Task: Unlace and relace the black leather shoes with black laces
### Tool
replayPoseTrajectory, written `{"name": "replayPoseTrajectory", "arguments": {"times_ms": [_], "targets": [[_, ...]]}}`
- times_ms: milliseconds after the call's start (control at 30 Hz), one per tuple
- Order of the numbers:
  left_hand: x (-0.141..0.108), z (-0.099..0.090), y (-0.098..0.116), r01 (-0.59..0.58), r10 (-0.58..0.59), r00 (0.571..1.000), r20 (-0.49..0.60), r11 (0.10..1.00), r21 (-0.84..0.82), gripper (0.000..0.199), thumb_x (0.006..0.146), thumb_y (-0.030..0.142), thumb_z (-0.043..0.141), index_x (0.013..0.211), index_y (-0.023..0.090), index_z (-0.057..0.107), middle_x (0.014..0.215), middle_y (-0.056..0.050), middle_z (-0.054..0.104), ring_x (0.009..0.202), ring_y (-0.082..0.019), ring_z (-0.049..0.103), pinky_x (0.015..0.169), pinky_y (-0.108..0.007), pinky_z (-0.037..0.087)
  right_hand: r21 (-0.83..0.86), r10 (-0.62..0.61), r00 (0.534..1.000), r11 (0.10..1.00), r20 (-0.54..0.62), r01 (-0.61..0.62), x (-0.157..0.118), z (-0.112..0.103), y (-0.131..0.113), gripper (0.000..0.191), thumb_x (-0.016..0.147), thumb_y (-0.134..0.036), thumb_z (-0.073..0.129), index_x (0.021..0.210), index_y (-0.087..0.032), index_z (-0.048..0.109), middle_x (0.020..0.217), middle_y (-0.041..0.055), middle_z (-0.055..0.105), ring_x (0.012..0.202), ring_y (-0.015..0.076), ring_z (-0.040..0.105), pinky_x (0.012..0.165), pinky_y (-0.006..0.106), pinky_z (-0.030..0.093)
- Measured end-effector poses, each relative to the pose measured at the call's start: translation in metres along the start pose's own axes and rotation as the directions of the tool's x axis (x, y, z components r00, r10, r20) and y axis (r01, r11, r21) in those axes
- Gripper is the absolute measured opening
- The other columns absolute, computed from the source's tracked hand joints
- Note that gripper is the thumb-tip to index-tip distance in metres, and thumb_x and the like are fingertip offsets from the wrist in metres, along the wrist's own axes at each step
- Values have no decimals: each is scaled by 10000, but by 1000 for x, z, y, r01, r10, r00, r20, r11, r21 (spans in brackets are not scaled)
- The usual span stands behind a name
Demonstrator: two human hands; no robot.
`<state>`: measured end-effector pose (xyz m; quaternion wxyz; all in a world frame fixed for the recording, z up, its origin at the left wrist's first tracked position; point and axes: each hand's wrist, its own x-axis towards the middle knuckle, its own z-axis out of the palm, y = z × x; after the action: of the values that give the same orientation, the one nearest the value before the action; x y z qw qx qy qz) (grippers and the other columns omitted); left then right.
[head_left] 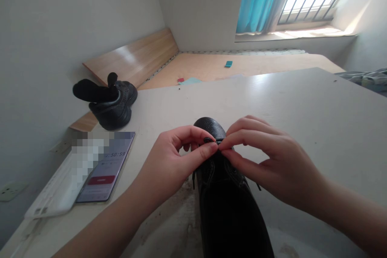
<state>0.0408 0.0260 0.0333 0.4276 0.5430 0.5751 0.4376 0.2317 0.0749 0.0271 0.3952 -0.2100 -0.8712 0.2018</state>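
Observation:
A black leather shoe (pixel 209 125) lies on the white table in front of me, its toe pointing away and its dark opening toward me. My left hand (pixel 187 149) is closed in a pinch over the lacing, thumb and forefinger on the black shoelace (pixel 194 180). From the other side my right hand (pixel 266 153) pinches at the same spot, its fingertips meeting the left ones. The bit of lace between the fingertips is mostly hidden. Thin lace ends hang down on both sides of the shoe.
A second black shoe (pixel 111 107) with a black insert sticking out stands at the back left. Nearer lie a phone (pixel 105 173) with a lit screen and a white, partly blurred object (pixel 57 193). Beyond the white table (pixel 272 100) is a wooden surface (pixel 256 62).

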Motion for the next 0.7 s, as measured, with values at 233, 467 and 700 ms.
{"name": "replayPoseTrajectory", "arguments": {"times_ms": [233,467,700], "targets": [[-3,2,3,-128,127,992,12,976,178,62,752,210,725,807,237,735,735,39,668,709,-128,542,692,-268,430,18,103,994,994,23,-103,-1,4,-3,157,828,-39,575,774,-186,557,777,-13,588,764,101,535,674,221,454],[-8,4,3,-306,313,949,25,904,300,124,755,119,671,812,225,703,752,34,660,724,-131,577,685,-271,462,45,210,971,975,110,-216,-2,7,2,118,836,-120,594,837,-221,655,942,20,614,944,168,546,822,306,452],[-9,1,3,-659,670,724,165,601,452,124,812,68,690,839,186,667,875,6,744,839,-120,635,808,-258,486,180,301,947,931,113,-317,-1,11,1,112,796,-102,607,757,-207,596,884,17,568,880,166,545,762,303,448]]}}
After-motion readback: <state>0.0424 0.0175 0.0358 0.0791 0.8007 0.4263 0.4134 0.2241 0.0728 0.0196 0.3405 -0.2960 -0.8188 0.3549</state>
